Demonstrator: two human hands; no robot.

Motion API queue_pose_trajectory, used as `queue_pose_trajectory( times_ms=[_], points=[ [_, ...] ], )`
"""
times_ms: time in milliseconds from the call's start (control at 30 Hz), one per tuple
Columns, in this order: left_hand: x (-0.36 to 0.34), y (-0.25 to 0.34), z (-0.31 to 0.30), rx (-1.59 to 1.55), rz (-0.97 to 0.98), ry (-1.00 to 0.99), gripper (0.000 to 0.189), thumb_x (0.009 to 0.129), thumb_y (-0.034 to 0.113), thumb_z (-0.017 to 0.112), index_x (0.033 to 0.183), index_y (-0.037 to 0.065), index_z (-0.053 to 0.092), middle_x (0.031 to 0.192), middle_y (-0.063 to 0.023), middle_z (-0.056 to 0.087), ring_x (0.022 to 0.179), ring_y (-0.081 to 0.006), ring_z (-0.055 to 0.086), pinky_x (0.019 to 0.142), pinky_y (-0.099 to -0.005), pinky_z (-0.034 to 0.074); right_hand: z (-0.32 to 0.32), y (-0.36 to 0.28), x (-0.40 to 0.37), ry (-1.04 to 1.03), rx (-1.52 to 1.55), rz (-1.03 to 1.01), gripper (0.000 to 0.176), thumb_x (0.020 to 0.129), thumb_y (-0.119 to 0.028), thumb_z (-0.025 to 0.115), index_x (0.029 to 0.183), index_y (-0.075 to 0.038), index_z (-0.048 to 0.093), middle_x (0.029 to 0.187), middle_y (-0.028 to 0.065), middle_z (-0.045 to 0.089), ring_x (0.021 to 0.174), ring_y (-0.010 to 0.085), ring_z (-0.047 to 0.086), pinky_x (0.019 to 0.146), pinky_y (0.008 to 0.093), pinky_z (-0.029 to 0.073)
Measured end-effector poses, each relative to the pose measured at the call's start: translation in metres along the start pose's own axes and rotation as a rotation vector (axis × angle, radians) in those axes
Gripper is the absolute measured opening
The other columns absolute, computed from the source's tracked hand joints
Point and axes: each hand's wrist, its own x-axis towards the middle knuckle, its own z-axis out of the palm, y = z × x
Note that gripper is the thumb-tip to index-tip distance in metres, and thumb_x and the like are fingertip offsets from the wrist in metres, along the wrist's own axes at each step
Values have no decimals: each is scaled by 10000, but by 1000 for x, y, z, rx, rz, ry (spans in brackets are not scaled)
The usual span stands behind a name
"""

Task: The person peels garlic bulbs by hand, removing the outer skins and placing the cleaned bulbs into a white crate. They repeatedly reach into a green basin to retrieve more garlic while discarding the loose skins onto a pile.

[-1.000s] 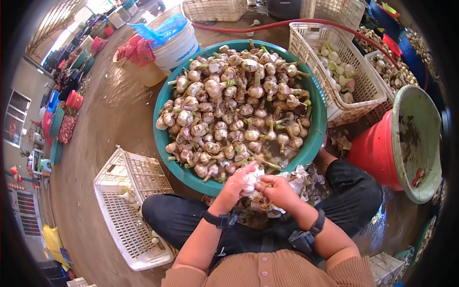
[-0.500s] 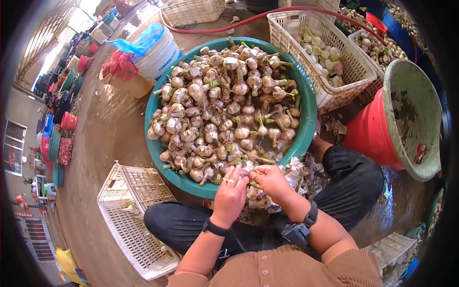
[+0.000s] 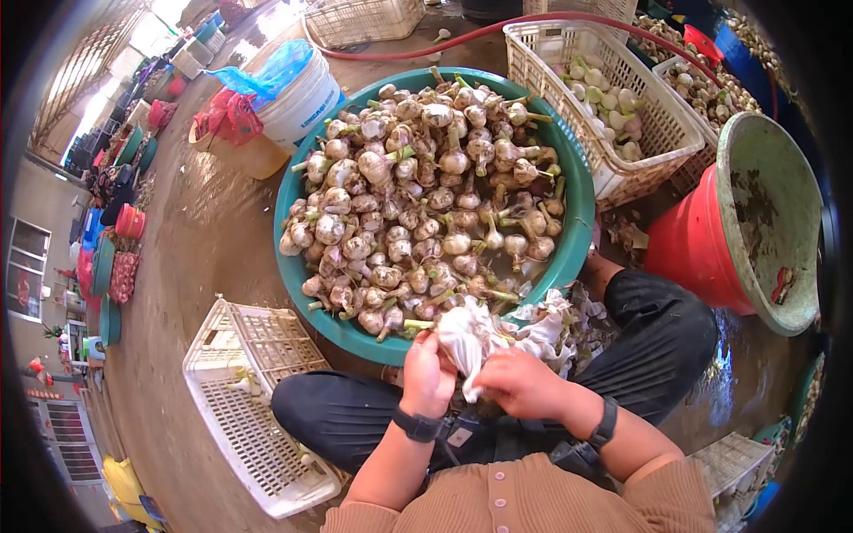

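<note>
My left hand point(image 3: 428, 373) is closed around a garlic bulb, most of it hidden by fingers and loose skin. A short green stem end point(image 3: 418, 325) juts out above the fingertips. White papery garlic skin point(image 3: 464, 338) fans out between my hands, hanging downward. With curled fingers, my right hand point(image 3: 522, 384) pinches the lower edge of this skin. Just beyond both hands stands a round green tub point(image 3: 582, 209), heaped with dirty, stemmed garlic bulbs point(image 3: 382, 213). A pile of peeled-off skins point(image 3: 569, 333) lies between the tub and my right leg.
On the left sits a white slotted crate point(image 3: 258, 444) with a few bulbs. Back right, another crate point(image 3: 613, 147) holds cleaned garlic. A red bucket point(image 3: 697, 244) tilts at the right. A white bucket point(image 3: 306, 111) with blue plastic stands back left; a red hose point(image 3: 480, 34) crosses behind.
My hands have moved slightly apart and down toward my lap. A large sheet of white skin has come into view between them, and the bulb's stem now points left.
</note>
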Motion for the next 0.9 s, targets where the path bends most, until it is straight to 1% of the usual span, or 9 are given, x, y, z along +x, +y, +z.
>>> queue_pose_trajectory(
  times_ms=[100,167,233,400,500,533,633,833,900],
  points=[
    [4,17,-5,-57,20,109,245,942,199,349,1024,44,522,941,-77,603,797,-198,583,697,-335,493,-5,11,-23,-340,-510,262,154,631,-73,584,785,-75,574,728,96,586,767,291,580,643,402,468],
    [-3,26,9,189,198,159,207,928,175,371,1018,54,512,906,-54,592,756,-154,571,634,-272,480,-20,17,-35,-172,-625,332,239,626,-76,603,863,-59,578,825,124,598,807,285,589,659,402,471],
    [-3,20,9,354,374,121,155,905,120,398,1014,41,474,912,-69,581,762,-146,573,648,-267,485,-31,0,-20,-174,-576,362,342,657,-104,635,986,-44,566,896,127,595,817,283,589,672,408,473],
    [-14,8,20,696,743,-17,143,859,38,473,988,4,421,924,-56,523,761,-94,515,687,-239,455,-15,-10,41,386,-269,97,437,725,-199,676,1121,-73,540,1054,143,600,941,284,585,771,394,473],
    [-20,10,29,678,859,1,167,857,38,466,1019,9,444,931,-36,507,791,-83,489,697,-221,427,1,-7,46,157,415,459,448,728,-172,677,1148,-86,543,1117,153,581,998,287,568,824,381,456],
    [-21,14,25,821,926,5,194,838,25,491,1022,0,435,953,-46,502,829,-106,492,754,-256,431,-5,-14,46,79,324,530,449,706,-137,686,1137,-96,567,1068,130,602,963,285,577,808,359,458],
    [-19,16,19,806,958,61,168,820,29,535,968,2,460,907,-50,513,823,-119,499,736,-263,430,-5,-10,37,296,-226,177,405,690,-120,710,1083,-119,614,1001,113,623,933,282,580,797,368,462],
    [-18,31,24,1386,1346,-97,171,738,51,642,835,14,507,802,-138,547,684,-252,532,613,-299,429,-33,-5,55,258,-202,-63,225,670,-86,667,893,-112,653,828,66,580,767,265,544,666,349,442],
    [-23,28,25,1312,1221,-65,157,746,50,633,831,18,505,784,-116,551,663,-222,530,598,-291,430,-32,1,56,186,-190,-91,191,671,-87,672,859,-106,650,826,65,586,756,260,546,660,354,435]
  ],
)
